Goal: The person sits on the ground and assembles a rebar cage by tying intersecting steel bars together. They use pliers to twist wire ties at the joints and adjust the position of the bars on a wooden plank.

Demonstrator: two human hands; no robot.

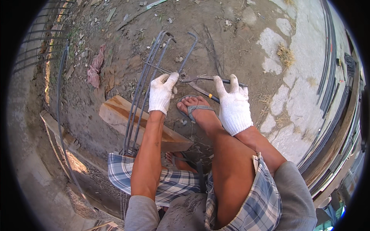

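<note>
My right hand (234, 102), in a white knit glove, is closed on the handles of a pair of pincers (201, 91), dark with a yellow band on one handle. The handles are spread apart, and the jaws point left toward my other hand. My left hand (162, 90), gloved the same way, is closed at the lower end of a hooked steel rebar (189, 52), by a thin crossing bar (157, 67). Its fingers partly hide what they grip. Several bent rebars (138, 92) run lengthwise beside and beneath my left forearm.
A wooden block (115, 109) lies under the rebars. My sandalled foot (196, 107) stands just below the pincers. A pinkish rag (95, 67) lies on the dirt to the left. Long dark bars (329, 57) line the concrete at right; more rebar (42, 38) is at far left.
</note>
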